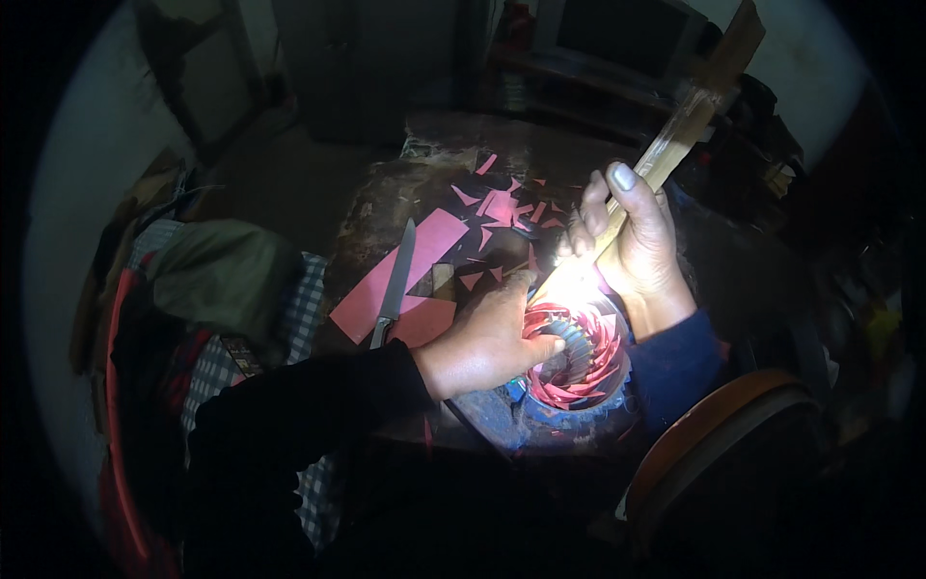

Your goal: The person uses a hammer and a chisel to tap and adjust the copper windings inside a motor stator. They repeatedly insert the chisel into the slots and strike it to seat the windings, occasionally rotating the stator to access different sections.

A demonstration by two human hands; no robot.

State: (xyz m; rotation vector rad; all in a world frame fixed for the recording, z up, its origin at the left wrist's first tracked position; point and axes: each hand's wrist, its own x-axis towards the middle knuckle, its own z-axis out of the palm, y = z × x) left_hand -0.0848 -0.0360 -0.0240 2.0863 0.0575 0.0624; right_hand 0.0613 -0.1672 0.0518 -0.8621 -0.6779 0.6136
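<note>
The red-lined metal ring (588,359) opens upward. Your left hand (482,333) lies at its left edge, thumb spread over the opening (I cannot tell whether it grips). Beyond, your right hand (639,236) curls tightly around the wooden slat (677,137), its long axis slanting from near the ring away rightward.

Head view, worn position: looks down and forward over the person's own forearms (333,396), upright, through a wide fisheye lens with dark, rounded margins. The left hand (487,338) and right hand (639,234) stand at close range, around centre and right of it. The table (378,207) recedes beyond them; the television (622,37) lies farther off, at the upper edge.
</note>
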